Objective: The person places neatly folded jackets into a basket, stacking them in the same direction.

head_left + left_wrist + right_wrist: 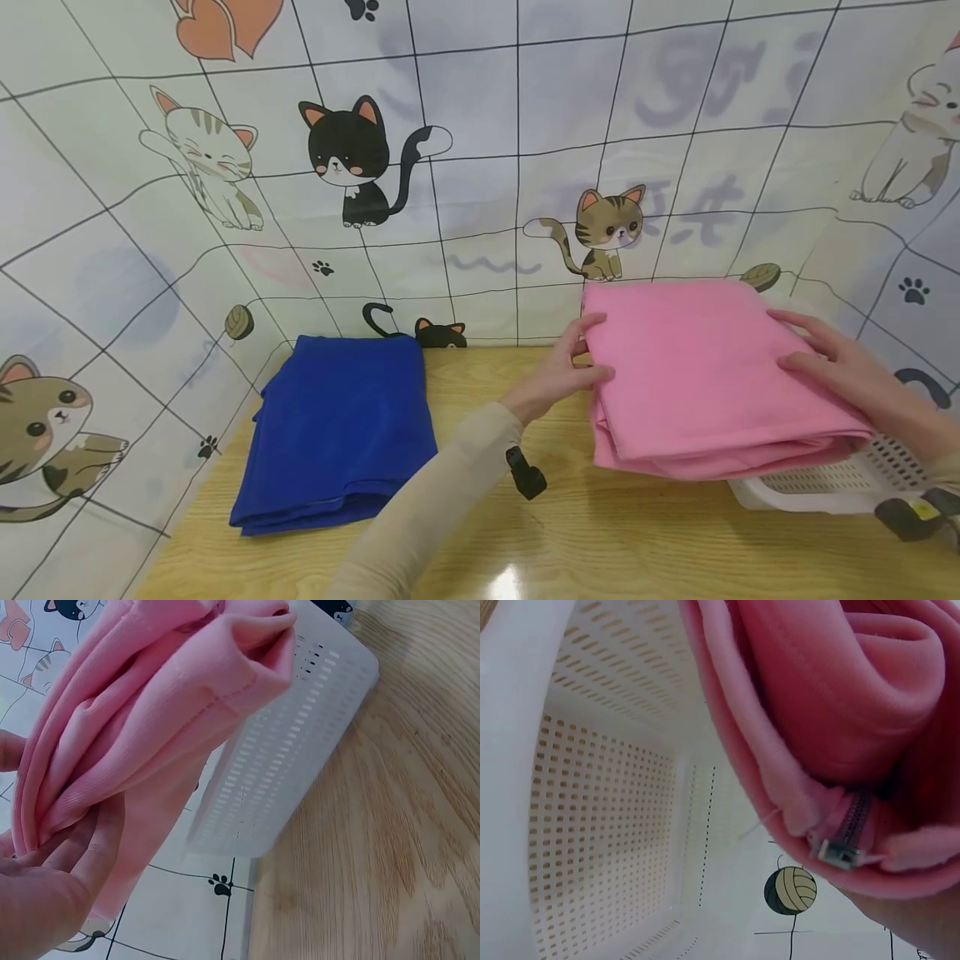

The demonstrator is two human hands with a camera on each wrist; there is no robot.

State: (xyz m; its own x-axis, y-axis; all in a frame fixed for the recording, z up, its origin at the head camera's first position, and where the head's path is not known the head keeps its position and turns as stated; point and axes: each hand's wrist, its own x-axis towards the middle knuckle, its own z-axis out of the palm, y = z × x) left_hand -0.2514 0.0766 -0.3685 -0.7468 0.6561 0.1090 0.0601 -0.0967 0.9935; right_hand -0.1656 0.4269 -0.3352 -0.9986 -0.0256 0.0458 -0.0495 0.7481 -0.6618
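beige left sleeve [442,492], black left wrist camera [529,478], black right wrist camera [897,518]
in the head view, the sleeve at six o'clock is plain and close-fitting; the left camera, near five o'clock, narrows at its top; the right, at four o'clock, bears a yellow patch [923,508].

You hold the pink cloth [690,375] above the desk [570,542], toward its back right corner, between your left hand [558,371] and right hand [843,371]. It's folded into a thick, squarish bundle, loose layers and a zipper [851,832] showing.
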